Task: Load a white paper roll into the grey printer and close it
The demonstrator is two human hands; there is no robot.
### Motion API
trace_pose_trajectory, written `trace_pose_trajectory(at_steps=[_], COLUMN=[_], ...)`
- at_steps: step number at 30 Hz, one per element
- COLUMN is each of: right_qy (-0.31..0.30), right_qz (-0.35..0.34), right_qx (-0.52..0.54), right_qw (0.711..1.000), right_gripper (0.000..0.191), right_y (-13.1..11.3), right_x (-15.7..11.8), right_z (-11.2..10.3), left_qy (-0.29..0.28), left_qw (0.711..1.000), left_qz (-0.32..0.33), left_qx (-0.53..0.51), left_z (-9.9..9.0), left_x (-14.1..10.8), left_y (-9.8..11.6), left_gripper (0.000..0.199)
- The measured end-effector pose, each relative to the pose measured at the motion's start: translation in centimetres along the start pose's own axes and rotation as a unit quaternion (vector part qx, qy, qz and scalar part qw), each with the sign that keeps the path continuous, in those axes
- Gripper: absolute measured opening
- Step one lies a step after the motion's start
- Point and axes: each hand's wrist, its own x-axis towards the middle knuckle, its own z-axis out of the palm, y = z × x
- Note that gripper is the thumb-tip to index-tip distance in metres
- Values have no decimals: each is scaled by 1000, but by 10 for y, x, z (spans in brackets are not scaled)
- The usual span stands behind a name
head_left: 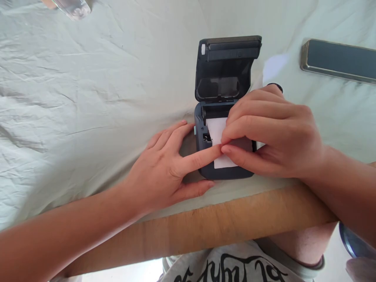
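A small dark blue device (pixel 226 173) lies on the cloth with its black lid (pixel 225 70) raised at the back. White paper (pixel 216 131) lies across its opening and reaches over the front part. My left hand (pixel 167 166) is at the device's left side, fingers apart, its index fingertip on the paper and the thumb by the front edge. Over the right part of the device is my right hand (pixel 273 133), thumb and index finger pinched together at the paper beside my left index fingertip. It hides the device's right side; whether the pinch grips anything is too small to tell.
A dark rectangular case (pixel 340 59) lies at the right. A clear object (pixel 76 8) is at the top left edge. Pale wrinkled cloth (pixel 88 78) covers the table, whose wooden edge (pixel 205 223) runs along the front.
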Motion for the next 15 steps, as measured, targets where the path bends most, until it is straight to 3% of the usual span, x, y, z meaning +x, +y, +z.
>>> trace_pose_trajectory(at_steps=[5, 8, 10, 12, 15], right_qy=[65, 100, 83, 57, 63], right_qz=[47, 110, 142, 148, 135], right_qx=[-96, -169, -184, -166, -115], right_qw=[992, 974, 969, 973, 982], right_gripper=[12, 41, 48, 43, 46], right_y=[0, 9, 14, 17, 19], right_x=[1, -4, -8, -9, -7], right_z=[-7, -6, -2, 1, -2], left_qy=[6, 29, 17, -5, 14], left_qw=[1000, 999, 1000, 1000, 1000], left_qz=[4, 19, 22, 14, 19], left_qx=[7, -5, -8, -6, -9], left_z=[3, 4, 3, 2, 3], left_x=[-1, -1, -1, 0, -1], left_y=[1, 0, 0, 0, -1], left_gripper=[52, 43, 40, 38, 37])
